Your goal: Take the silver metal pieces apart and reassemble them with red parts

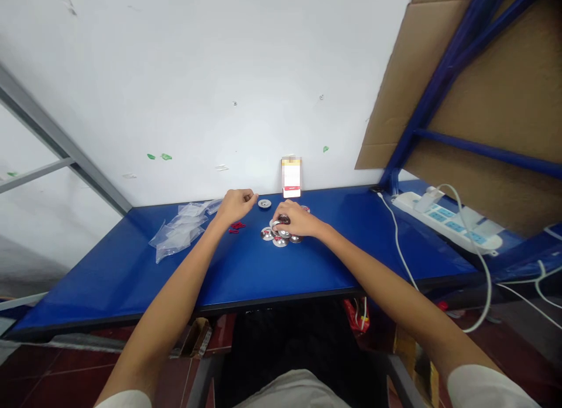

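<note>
My right hand (296, 218) is curled over a small pile of shiny round metal discs (281, 242), and its fingers grip one round metal disc (276, 225) at the top. Left of it, my left hand (236, 206) hovers above the table with its fingers pinched together; whatever they may hold is too small or hidden to make out. A single pale round disc (264, 204) lies just beyond and between the hands. Several small red pieces (237, 226) rest on the blue surface below my left hand.
Clear plastic bags (180, 229) lie in a heap on the left of the blue table (272, 279). A phone (291, 178) with a lit screen leans against the white wall. On the right sit a power strip (445, 223) and a white cable (397, 238).
</note>
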A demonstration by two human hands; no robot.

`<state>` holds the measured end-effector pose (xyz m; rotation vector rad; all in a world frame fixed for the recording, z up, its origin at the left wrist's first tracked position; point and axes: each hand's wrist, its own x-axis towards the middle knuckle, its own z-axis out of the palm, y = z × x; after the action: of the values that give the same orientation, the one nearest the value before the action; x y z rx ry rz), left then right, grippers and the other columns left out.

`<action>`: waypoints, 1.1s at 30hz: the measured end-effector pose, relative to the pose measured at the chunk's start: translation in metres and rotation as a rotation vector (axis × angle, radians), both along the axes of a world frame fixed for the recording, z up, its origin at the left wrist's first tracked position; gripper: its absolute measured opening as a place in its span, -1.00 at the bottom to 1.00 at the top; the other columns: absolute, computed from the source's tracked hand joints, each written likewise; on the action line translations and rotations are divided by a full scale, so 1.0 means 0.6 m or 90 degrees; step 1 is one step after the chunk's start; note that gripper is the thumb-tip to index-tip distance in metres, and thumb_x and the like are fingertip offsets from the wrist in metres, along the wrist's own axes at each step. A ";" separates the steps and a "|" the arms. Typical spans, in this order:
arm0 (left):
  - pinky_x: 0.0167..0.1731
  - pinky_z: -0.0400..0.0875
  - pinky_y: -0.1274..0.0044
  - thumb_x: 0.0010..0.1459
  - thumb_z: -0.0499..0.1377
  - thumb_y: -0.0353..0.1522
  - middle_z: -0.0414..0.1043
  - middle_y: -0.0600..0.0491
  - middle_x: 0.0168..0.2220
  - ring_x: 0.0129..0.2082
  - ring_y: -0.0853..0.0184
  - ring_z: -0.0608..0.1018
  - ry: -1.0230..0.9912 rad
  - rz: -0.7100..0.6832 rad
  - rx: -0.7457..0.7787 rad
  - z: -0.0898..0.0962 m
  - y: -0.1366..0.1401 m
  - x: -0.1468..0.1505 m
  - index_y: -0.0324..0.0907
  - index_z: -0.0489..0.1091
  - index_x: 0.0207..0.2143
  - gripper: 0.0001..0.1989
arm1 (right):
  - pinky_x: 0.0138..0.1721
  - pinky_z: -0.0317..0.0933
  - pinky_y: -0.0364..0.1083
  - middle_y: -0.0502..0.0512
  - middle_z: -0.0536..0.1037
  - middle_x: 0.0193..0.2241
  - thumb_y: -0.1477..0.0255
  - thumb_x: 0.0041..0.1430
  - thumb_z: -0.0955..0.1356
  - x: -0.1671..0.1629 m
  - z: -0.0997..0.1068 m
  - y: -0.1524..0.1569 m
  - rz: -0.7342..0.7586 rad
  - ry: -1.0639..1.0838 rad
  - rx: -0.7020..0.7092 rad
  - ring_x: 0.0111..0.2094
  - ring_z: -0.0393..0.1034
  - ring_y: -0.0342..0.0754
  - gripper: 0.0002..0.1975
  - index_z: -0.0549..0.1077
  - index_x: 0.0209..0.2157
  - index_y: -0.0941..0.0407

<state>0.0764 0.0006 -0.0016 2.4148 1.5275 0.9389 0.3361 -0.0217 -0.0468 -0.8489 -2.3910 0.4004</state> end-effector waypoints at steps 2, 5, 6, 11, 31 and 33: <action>-0.40 0.26 0.49 0.39 0.12 -0.12 0.56 0.07 -0.51 -0.53 0.34 0.45 -0.020 -0.010 -0.013 0.000 -0.001 0.002 -0.15 0.59 -0.42 -0.58 | -0.02 0.29 0.01 0.09 0.67 -0.22 0.42 0.24 0.53 0.001 0.001 0.004 -0.019 0.068 -0.042 -0.09 0.49 0.08 -0.96 0.63 -0.29 0.08; -0.43 0.28 0.51 0.38 0.13 -0.09 0.58 0.06 -0.49 -0.53 0.36 0.46 -0.073 -0.042 -0.067 0.000 -0.005 0.006 -0.17 0.59 -0.40 -0.57 | -0.14 0.33 -0.06 0.03 0.68 -0.32 0.40 0.24 0.49 0.003 0.004 0.010 -0.068 0.179 -0.141 -0.24 0.54 -0.01 -0.92 0.61 -0.35 0.08; -0.44 0.29 0.52 0.37 0.14 -0.07 0.58 0.05 -0.48 -0.53 0.36 0.46 -0.095 -0.057 -0.096 -0.001 -0.008 0.008 -0.17 0.58 -0.39 -0.56 | -0.17 0.34 -0.07 0.02 0.68 -0.35 0.37 0.23 0.49 0.005 0.005 0.012 -0.086 0.224 -0.170 -0.28 0.55 -0.02 -0.90 0.60 -0.34 0.08; -0.54 0.31 0.55 0.33 0.22 -0.06 0.58 0.02 -0.40 -0.55 0.39 0.45 -0.213 -0.172 -0.214 -0.013 -0.018 0.028 -0.18 0.55 -0.28 -0.64 | -0.40 0.38 -0.11 0.05 0.66 -0.39 0.18 0.14 0.53 0.009 0.003 0.025 -0.132 0.438 -0.275 -0.45 0.52 -0.06 -0.72 0.54 -0.36 0.09; -0.37 0.25 0.49 0.41 0.15 -0.33 0.54 -0.04 -0.14 -0.29 0.27 0.54 0.106 -0.081 0.163 -0.052 -0.047 0.092 -0.10 0.55 -0.14 -0.84 | -0.26 0.67 0.01 0.11 0.68 -0.29 0.12 -0.01 0.66 -0.016 -0.009 0.010 -0.148 0.557 -0.383 -0.36 0.65 0.02 -0.58 0.54 -0.38 0.11; -0.39 0.24 0.49 0.41 0.15 -0.32 0.53 -0.04 -0.12 -0.29 0.27 0.54 0.102 -0.061 0.171 -0.053 -0.049 0.093 -0.11 0.53 -0.11 -0.85 | -0.26 0.67 0.01 0.11 0.68 -0.29 0.14 0.01 0.65 -0.019 -0.009 0.010 -0.159 0.555 -0.372 -0.35 0.66 0.02 -0.60 0.54 -0.38 0.11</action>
<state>0.1325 -0.0290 -0.0333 2.7856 1.3962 1.0109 0.3248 -0.0155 -0.0523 -0.9366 -1.3524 1.1270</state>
